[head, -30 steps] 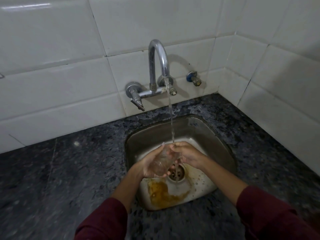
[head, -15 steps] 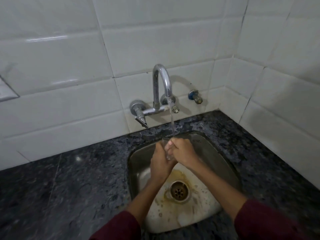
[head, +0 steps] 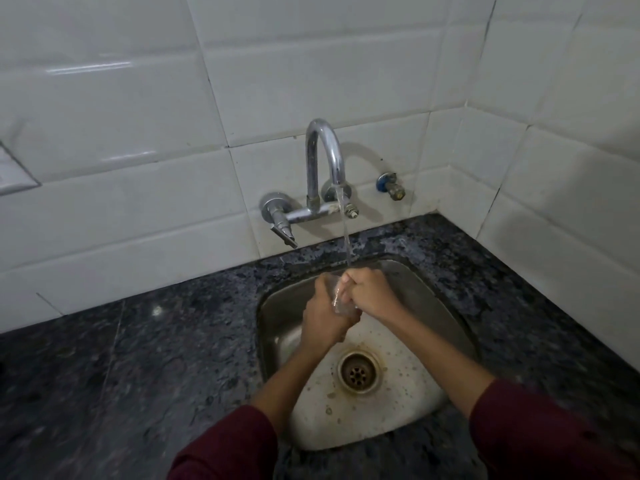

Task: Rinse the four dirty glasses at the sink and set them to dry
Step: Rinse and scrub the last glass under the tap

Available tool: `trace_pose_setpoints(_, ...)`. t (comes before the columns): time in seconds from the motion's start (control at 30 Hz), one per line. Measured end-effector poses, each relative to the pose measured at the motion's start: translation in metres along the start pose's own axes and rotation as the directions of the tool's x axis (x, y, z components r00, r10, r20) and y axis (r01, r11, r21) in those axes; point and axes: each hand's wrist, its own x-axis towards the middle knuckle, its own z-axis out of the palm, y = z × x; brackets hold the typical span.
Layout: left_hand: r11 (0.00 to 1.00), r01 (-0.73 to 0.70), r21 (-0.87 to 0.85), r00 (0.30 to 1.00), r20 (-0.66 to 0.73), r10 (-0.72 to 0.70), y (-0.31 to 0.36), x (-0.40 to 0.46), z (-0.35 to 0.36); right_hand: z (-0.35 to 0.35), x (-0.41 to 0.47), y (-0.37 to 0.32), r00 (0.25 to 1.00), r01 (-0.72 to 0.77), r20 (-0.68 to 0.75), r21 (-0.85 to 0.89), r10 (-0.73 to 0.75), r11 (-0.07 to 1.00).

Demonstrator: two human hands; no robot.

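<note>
Both hands, the left hand and right hand, curl around one clear glass (mostly hidden). It sits above the sink, under the tap's stream.

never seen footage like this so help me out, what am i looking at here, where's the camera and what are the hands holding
There is no machine: a person does this with bare hands. The one camera sits on the person's head and looks forward and down, so both arms come in from the bottom edge.

They stand at a steel sink set in a dark stone counter, with white wall tiles behind. The tap is running.

The left hand grips a clear glass from the side, under the stream. The right hand curls round it from the other side, probably rubbing it clean. Below lies the drain. No other glasses show.
</note>
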Motion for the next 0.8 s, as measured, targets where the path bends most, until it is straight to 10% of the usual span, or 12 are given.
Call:
trace_pose_setpoints(0.1,0.992,-0.042,0.118,0.998,-0.036,0.047,-0.002,0.001,0.003,0.005,0.0,-0.004,0.997,-0.041,-0.061,0.045,0.044,0.998)
trace_pose_setpoints(0.17,0.982,0.068,-0.174,0.98,0.194,-0.033,-0.001,0.003,-0.01,-0.004,0.001,0.004,0.997,-0.076,0.002,0.256,0.078,0.964)
trace_pose_setpoints(0.23,0.77,0.35,-0.533,0.865,0.501,-0.046,0.001,0.002,-0.025,-0.014,-0.002,0.014,0.997,-0.053,0.08,0.467,0.018,0.883)
trace_pose_setpoints(0.3,0.65,0.483,-0.586,0.79,0.613,-0.034,0.004,-0.003,-0.029,-0.018,-0.004,0.015,0.994,-0.035,0.105,0.503,-0.021,0.864)
trace_pose_setpoints(0.47,0.924,0.27,-0.272,0.946,0.255,-0.202,0.011,0.003,-0.008,-0.016,0.006,0.002,0.999,-0.047,0.032,0.215,0.041,0.976)
trace_pose_setpoints(0.63,0.99,-0.049,0.133,0.998,-0.02,0.053,0.006,0.008,-0.002,-0.01,0.012,-0.006,0.999,-0.043,-0.03,0.108,0.046,0.993)
trace_pose_setpoints(0.73,0.953,0.105,-0.285,0.96,0.278,-0.022,0.01,0.016,-0.017,-0.023,0.011,0.001,0.993,-0.04,0.119,0.361,-0.003,0.932)
trace_pose_setpoints(0.8,0.742,0.351,-0.571,0.845,0.535,0.012,0.01,0.017,-0.028,-0.027,0.009,0.007,0.977,-0.054,0.209,0.48,-0.054,0.876)
